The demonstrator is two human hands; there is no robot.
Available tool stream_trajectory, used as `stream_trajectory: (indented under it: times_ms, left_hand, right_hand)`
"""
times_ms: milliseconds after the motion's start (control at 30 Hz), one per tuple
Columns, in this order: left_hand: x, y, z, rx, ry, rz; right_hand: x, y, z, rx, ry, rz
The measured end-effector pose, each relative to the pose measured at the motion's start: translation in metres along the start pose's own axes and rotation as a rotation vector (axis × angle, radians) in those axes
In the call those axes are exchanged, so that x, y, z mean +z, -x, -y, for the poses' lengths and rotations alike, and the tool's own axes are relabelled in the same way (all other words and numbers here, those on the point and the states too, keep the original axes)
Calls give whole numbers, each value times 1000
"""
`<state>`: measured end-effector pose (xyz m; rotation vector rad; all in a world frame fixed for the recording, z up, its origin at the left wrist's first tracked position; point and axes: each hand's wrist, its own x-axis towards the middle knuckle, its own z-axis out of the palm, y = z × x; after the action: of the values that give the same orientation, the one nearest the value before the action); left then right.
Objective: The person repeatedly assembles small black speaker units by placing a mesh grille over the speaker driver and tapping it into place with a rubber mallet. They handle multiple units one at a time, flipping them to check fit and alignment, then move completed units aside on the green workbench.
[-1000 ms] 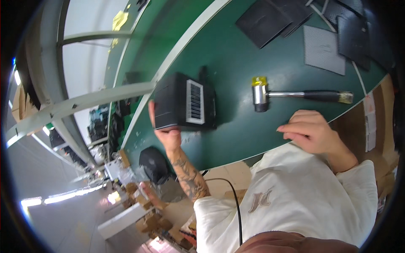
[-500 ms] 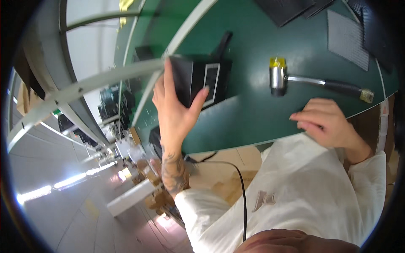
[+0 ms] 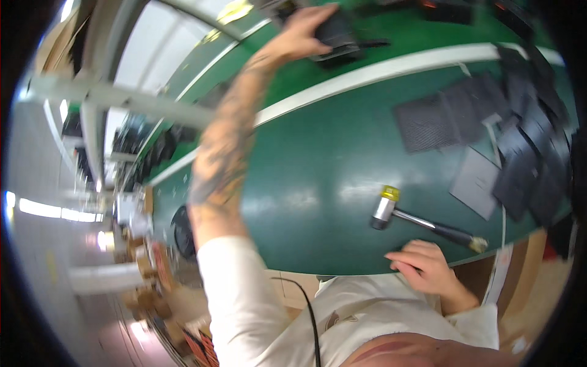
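My left hand (image 3: 301,35) is stretched far out across the green table (image 3: 318,177), its fingers closed around a black box-shaped device (image 3: 340,37) near the far side, past a white stripe (image 3: 391,70). My right hand (image 3: 422,263) rests at the near table edge with its fingers loosely spread and nothing in it. A mallet (image 3: 422,218) with a yellow and silver head and a dark handle lies just beyond that hand, apart from it.
Several flat black panels (image 3: 526,140) and a grey sheet (image 3: 474,182) lie at the right of the table. A white metal frame (image 3: 104,98) runs along the left. A black cable (image 3: 309,315) hangs over my white shirt.
My left arm has lifted the black device off the near table and carried it away to the far side. My right hand has stayed by the mallet.
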<state>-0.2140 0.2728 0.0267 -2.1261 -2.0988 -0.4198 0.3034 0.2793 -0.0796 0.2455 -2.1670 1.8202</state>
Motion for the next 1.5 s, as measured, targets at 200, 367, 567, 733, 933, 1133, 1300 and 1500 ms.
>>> stream_trajectory:
  times_ms: [200,367,567,733,933,1133,1300,1500]
  left_hand:
    - [18,20,-19,-373,204,-329]
    - [-3,163,86,-1207,-143,-497]
    - [8,195,128,-1551,-650,258]
    - [-17,317,169,-856,-407,119]
    - [-1,184,42,-781,-94,58]
    - [14,132,47,-1084,-232,68]
    - [9,156,106,-1236,-118,163]
    - [-22,122,8,-716,156,31]
  right_hand:
    - [-2,5,-1,85,18,-38]
    - [-3,10,-2,114,-97,-15]
    - [-3,0,-4,64,-145,-65]
    - [-7,6,-7,-47,-220,-142]
    - [-6,4,-7,-13,-147,-195]
    - [4,8,-4,53,-181,-137]
    - [3,12,-1,94,-136,-96]
    - [-3,5,2,117,-105,-119]
